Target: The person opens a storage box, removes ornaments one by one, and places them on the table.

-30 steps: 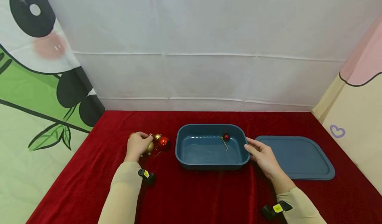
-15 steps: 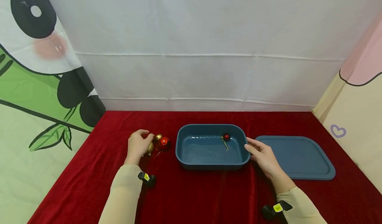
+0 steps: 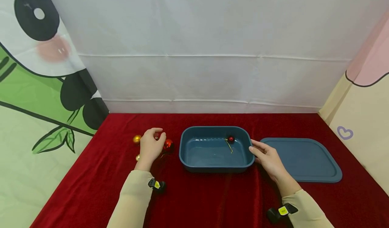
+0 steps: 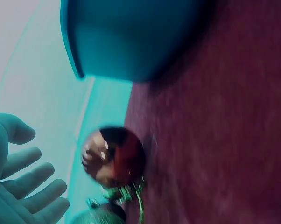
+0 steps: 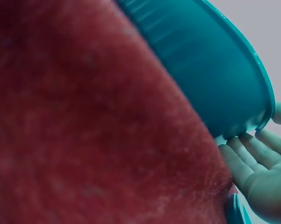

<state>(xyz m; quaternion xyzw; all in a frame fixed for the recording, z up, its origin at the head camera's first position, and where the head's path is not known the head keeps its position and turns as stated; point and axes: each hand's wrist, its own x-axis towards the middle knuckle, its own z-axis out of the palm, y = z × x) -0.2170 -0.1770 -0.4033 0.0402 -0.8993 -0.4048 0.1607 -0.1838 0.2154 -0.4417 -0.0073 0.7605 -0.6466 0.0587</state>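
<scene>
My left hand [image 3: 151, 147] hovers over a small cluster of Christmas baubles on the red cloth, thumb and forefinger apart. In the left wrist view its fingers [image 4: 35, 186] stretch out beside a shiny red bauble [image 4: 113, 156], with nothing between them. A gold bauble [image 3: 137, 139] lies left of the hand, which partly hides the cluster. At the box's right end, my right hand [image 3: 268, 160] holds the rim of the blue box [image 3: 216, 170], thumb on the edge and fingers against the outer wall. Inside the box lies a small red bauble [image 3: 231, 139] with a gold string.
A flat blue lid [image 3: 307, 160] lies on the cloth to the right, partly behind my right hand. Red cloth [image 3: 200, 201] covers the table. A white curtain [image 3: 212, 52] hangs behind it, with printed sheets at both sides.
My left hand has shifted right across the baubles toward the red one, its thumb and forefinger spread. The gold bauble at left has come into sight. My right hand and the box stay put.
</scene>
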